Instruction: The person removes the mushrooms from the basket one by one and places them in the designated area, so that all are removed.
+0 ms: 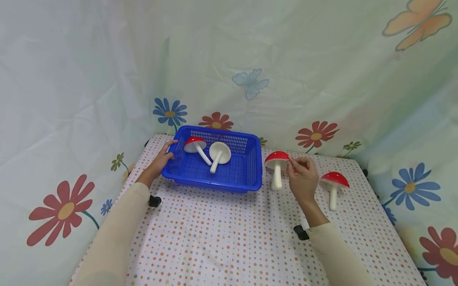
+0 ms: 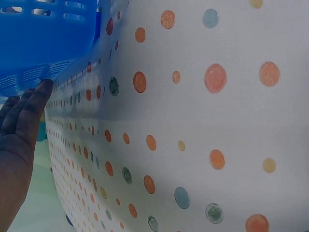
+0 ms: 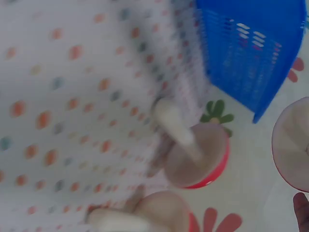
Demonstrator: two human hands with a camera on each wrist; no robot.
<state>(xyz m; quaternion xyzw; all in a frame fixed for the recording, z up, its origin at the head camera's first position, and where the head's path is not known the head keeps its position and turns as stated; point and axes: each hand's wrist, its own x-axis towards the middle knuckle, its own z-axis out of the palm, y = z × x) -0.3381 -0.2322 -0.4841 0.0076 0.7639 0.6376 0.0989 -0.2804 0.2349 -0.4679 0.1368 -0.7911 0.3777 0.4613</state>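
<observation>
My left hand [image 1: 160, 162] holds the left rim of a blue plastic basket [image 1: 211, 182]; in the left wrist view its fingers [image 2: 30, 112] reach along the basket's underside. Inside the basket lie two toy mushrooms, one showing its red cap [image 1: 193, 140], the other its white underside [image 1: 222, 153]. To the right of the basket, my right hand [image 1: 303, 180] pinches the cap edge of a red-capped mushroom [image 1: 277, 165], stem downward. Beyond that hand, another red cap [image 1: 301, 169] is mostly hidden. A further mushroom [image 1: 334, 190] stands to the hand's right.
A dotted cloth [image 1: 214, 238] covers the table. Behind and beside it hangs a pale curtain [image 1: 200, 59] printed with flowers and butterflies. In the right wrist view, two mushrooms, one nearer [image 3: 166, 210] and one farther [image 3: 193, 162], stand near the held one.
</observation>
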